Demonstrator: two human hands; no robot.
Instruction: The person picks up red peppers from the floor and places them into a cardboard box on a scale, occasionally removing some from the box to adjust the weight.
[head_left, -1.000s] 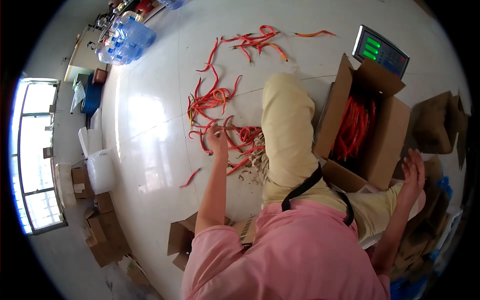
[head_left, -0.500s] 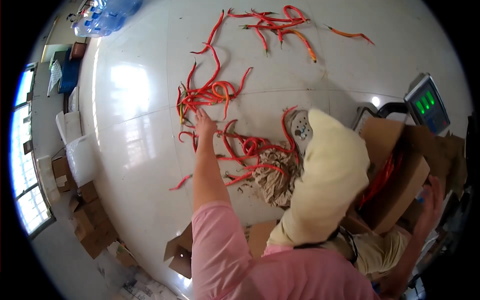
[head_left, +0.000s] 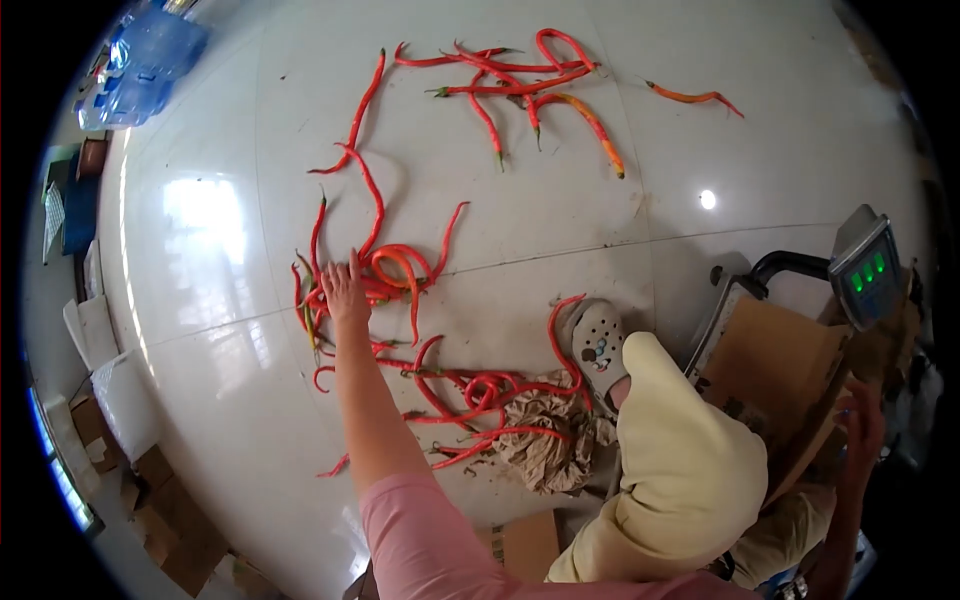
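Note:
Long red chili peppers (head_left: 400,262) lie in a loose pile on the tiled floor. My left hand (head_left: 345,295) reaches down onto the left part of this pile, its fingers stretched out over the peppers. Nearer to me, a second group of red chilies (head_left: 485,390) lies beside and partly over crumpled brown paper (head_left: 550,440). At the far right my right hand (head_left: 860,420), in shadow, is beside the open cardboard box (head_left: 775,350), its fingers apart and nothing seen in them.
A scale display (head_left: 865,270) with green digits stands above the box. My clog (head_left: 598,345) is by the paper. More chilies (head_left: 520,90) lie farther out, with a single orange-red one (head_left: 690,97) to their right. Blue water jugs (head_left: 150,60) stand at the upper left.
The view has shifted, so the floor and peppers appear lower and farther left. My left hand has moved farther onto the pile, its fingers now spread over the chilies.

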